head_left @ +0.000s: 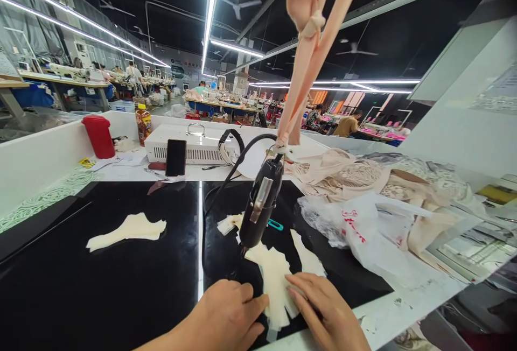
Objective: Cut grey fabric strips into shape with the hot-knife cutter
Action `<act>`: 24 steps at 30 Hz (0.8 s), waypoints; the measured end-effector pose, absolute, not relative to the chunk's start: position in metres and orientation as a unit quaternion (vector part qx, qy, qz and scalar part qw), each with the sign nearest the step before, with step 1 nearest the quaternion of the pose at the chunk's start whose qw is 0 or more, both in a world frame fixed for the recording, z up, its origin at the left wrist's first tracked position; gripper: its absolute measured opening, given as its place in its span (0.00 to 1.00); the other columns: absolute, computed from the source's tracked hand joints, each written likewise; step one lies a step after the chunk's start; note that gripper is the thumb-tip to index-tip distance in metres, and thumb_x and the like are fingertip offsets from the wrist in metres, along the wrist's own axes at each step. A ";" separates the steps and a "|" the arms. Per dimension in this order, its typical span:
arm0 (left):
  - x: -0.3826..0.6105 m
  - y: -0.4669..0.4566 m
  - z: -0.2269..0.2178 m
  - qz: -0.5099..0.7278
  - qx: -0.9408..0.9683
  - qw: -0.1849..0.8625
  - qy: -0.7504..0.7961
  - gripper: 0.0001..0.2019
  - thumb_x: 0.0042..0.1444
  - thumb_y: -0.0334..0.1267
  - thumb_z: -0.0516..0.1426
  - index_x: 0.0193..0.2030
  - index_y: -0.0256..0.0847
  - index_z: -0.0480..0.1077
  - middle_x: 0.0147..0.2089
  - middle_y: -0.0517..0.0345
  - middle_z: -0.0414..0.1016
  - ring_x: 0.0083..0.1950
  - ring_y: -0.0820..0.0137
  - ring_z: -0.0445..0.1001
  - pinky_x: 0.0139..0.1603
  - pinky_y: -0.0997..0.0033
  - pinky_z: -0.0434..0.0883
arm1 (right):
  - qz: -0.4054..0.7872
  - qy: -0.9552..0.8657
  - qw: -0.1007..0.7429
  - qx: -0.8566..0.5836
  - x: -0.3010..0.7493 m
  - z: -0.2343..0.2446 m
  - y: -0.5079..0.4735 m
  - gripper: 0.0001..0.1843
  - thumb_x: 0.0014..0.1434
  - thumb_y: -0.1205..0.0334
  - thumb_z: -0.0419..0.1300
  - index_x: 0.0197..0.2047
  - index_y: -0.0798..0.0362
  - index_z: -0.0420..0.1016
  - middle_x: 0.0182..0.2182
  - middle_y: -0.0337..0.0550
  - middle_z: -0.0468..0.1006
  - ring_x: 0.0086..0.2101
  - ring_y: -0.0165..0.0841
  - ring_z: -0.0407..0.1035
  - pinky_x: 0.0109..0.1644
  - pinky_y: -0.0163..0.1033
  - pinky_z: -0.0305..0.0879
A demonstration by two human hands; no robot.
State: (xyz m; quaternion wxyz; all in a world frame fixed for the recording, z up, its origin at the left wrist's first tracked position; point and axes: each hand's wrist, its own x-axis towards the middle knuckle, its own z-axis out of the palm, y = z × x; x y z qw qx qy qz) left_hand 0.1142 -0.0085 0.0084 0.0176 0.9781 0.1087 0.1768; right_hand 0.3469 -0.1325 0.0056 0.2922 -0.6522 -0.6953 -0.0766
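Observation:
A fanned stack of cream fabric pieces (274, 278) lies on the black work surface between my hands. My left hand (230, 313) is closed at the stack's left edge, its fingers curled and the fingertips against the fabric. My right hand (325, 310) rests on the right edge with its fingers stretched out. Just above the stack hangs a black handheld electric tool (262, 200), tip down, on a knotted peach fabric strip (309, 49). Another cream piece (307, 254) lies beside my right hand, and a smaller scrap (229, 224) behind the tool.
A separate cream piece (127, 231) lies at left. Behind stand a white vented metal box (189, 149), a dark phone (175, 158), a red lidded bin (99, 137) and a bottle (142, 125). Plastic bags (375, 227) and heaped beige fabric (343, 170) fill the right side.

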 end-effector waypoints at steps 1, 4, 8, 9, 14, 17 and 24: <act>0.114 -0.008 0.009 0.167 0.980 0.016 0.109 0.14 0.62 0.43 0.64 0.52 0.45 0.69 0.36 0.63 0.75 0.29 0.68 0.72 0.28 0.67 0.64 | -0.083 -0.685 0.289 -0.664 0.348 0.005 -0.128 0.15 0.73 0.56 0.54 0.55 0.47 0.79 0.48 0.47 0.83 0.48 0.39 0.78 0.51 0.41 0.77; 0.116 -0.006 0.009 0.140 0.984 0.013 0.109 0.14 0.64 0.42 0.62 0.54 0.44 0.68 0.37 0.62 0.76 0.29 0.67 0.73 0.28 0.67 0.64 | -0.068 -0.676 0.269 -0.682 0.345 0.006 -0.113 0.13 0.72 0.56 0.56 0.53 0.46 0.79 0.47 0.47 0.82 0.46 0.41 0.78 0.49 0.44 0.77; 0.118 -0.004 0.004 0.149 0.983 0.024 0.103 0.14 0.64 0.43 0.61 0.54 0.43 0.69 0.36 0.60 0.75 0.28 0.67 0.73 0.26 0.65 0.61 | -0.042 -0.661 0.261 -0.702 0.341 0.006 -0.100 0.12 0.72 0.58 0.55 0.50 0.46 0.79 0.42 0.46 0.81 0.42 0.41 0.77 0.46 0.46 0.76; 0.119 -0.003 0.003 0.149 0.983 0.027 0.102 0.14 0.64 0.43 0.61 0.54 0.44 0.69 0.36 0.59 0.75 0.28 0.67 0.72 0.26 0.65 0.61 | -0.034 -0.658 0.261 -0.706 0.341 0.005 -0.098 0.12 0.72 0.58 0.54 0.50 0.46 0.79 0.41 0.45 0.80 0.41 0.41 0.77 0.45 0.46 0.76; 0.121 -0.004 0.010 0.099 0.989 0.034 0.104 0.10 0.65 0.42 0.59 0.51 0.44 0.71 0.36 0.59 0.76 0.29 0.66 0.74 0.26 0.64 0.61 | 0.009 -0.644 0.272 -0.715 0.348 0.002 -0.097 0.12 0.72 0.57 0.54 0.48 0.43 0.80 0.41 0.43 0.80 0.42 0.41 0.76 0.46 0.46 0.73; 0.123 -0.005 0.022 0.039 0.992 0.035 0.113 0.10 0.67 0.43 0.57 0.52 0.45 0.71 0.38 0.59 0.77 0.31 0.65 0.76 0.28 0.64 0.63 | 0.036 -0.629 0.292 -0.720 0.350 0.005 -0.096 0.11 0.71 0.55 0.55 0.45 0.43 0.80 0.41 0.43 0.81 0.43 0.42 0.75 0.48 0.47 0.72; 0.126 -0.007 0.035 -0.033 0.990 0.044 0.127 0.16 0.70 0.45 0.56 0.61 0.46 0.69 0.43 0.56 0.80 0.37 0.62 0.79 0.35 0.65 0.70 | 0.078 -0.557 0.388 -0.730 0.346 0.018 -0.094 0.17 0.70 0.47 0.54 0.42 0.45 0.81 0.41 0.44 0.81 0.41 0.40 0.74 0.47 0.42 0.69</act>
